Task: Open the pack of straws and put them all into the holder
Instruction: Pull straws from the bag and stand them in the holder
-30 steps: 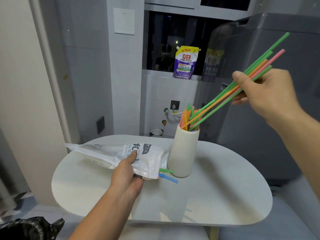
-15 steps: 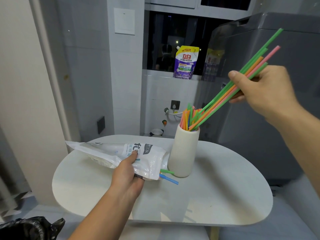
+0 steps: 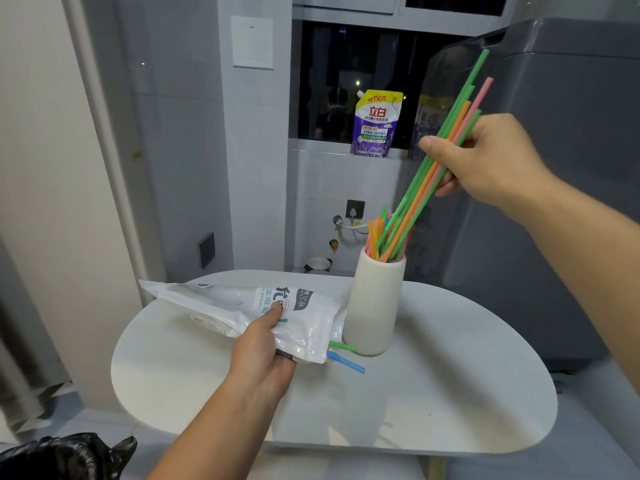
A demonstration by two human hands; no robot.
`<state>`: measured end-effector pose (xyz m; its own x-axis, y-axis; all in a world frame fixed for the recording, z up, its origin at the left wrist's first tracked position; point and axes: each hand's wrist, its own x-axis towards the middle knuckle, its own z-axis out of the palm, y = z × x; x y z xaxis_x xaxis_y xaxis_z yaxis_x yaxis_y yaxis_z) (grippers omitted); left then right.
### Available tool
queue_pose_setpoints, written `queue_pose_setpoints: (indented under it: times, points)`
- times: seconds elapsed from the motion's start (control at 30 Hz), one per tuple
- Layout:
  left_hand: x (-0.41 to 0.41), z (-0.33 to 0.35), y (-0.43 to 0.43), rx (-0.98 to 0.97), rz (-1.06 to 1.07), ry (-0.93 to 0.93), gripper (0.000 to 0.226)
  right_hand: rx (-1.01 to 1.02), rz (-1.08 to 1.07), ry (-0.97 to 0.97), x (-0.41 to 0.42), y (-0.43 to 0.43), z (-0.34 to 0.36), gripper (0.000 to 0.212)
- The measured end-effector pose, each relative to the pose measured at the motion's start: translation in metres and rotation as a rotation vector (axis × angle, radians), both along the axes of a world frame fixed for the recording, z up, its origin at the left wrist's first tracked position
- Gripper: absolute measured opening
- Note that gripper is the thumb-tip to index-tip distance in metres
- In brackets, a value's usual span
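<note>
My right hand (image 3: 485, 161) pinches a bundle of green, orange and pink straws (image 3: 419, 199) above and right of the white ribbed holder (image 3: 374, 306). The bundle's lower ends sit inside the holder's mouth among several shorter straw tips. My left hand (image 3: 263, 348) grips the white plastic straw pack (image 3: 242, 310), which lies on the table left of the holder. A green and a blue straw end (image 3: 344, 355) stick out of the pack's open end at the holder's base.
The round white table (image 3: 450, 393) holds everything. A grey appliance (image 3: 554, 202) stands close behind on the right. A purple detergent pouch (image 3: 377, 124) sits on the window ledge. A black bag (image 3: 62, 455) lies at the lower left.
My right hand has swung the straw bundle steeper and lowered its ends deeper into the holder. The left hand and the pack have stayed put.
</note>
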<state>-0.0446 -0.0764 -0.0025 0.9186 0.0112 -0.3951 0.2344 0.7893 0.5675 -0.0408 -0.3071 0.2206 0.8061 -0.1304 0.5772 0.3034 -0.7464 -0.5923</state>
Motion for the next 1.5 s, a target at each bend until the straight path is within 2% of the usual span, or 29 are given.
queue_pose_setpoints:
  times: [0.77, 1.27, 1.5]
  points:
    - [-0.004, 0.004, -0.002, -0.012, -0.008, 0.0, 0.033, -0.008, 0.049, 0.037, 0.014, 0.001, 0.005, 0.021]
    - [-0.007, 0.008, -0.002, 0.006, -0.009, -0.005, 0.034, -0.004, 0.026, 0.104, 0.021, 0.005, -0.004, 0.031]
    - [-0.006, 0.007, -0.003, 0.017, -0.011, -0.006, 0.035, -0.093, 0.054, 0.174, 0.022, 0.008, -0.006, 0.03]
